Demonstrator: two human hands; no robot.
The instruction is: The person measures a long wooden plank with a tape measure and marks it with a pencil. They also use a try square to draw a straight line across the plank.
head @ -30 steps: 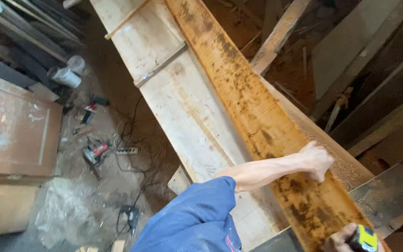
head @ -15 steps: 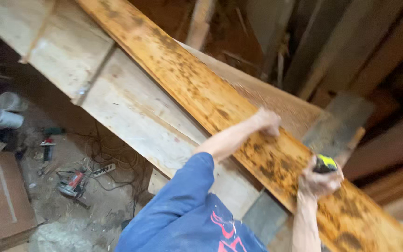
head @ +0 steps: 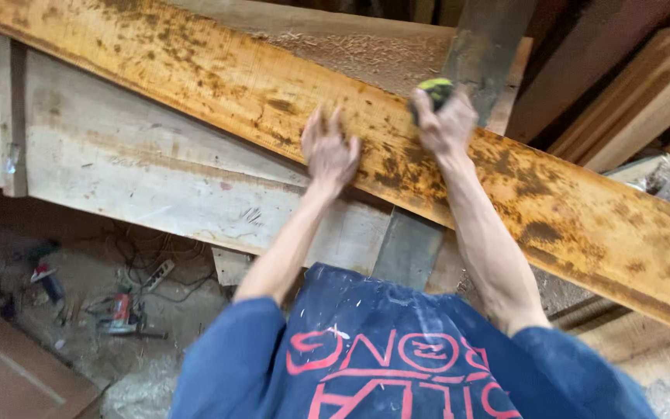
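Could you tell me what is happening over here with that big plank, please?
A person in a blue top leans over a long, orange-stained plank that lies across paler boards. Their left hand rests spread on the plank's face, while the right hand grips a small yellow-green and black tool against it. Power tools and cables lie on the dusty floor below.

orange-brown stained plank (head: 288, 101), yellow-green tape measure (head: 436, 89) — navy shirt (head: 397, 357)

Pale plank platform (head: 157, 178), sloping: carries one long orange-stained board (head: 219, 85) laid across it; sawdust (head: 366, 54) scattered beyond. Dusty floor (head: 87, 256) below: red power tool (head: 122, 310), power strip (head: 158, 273), tangled cables (head: 129, 252), brown panel (head: 9, 376).
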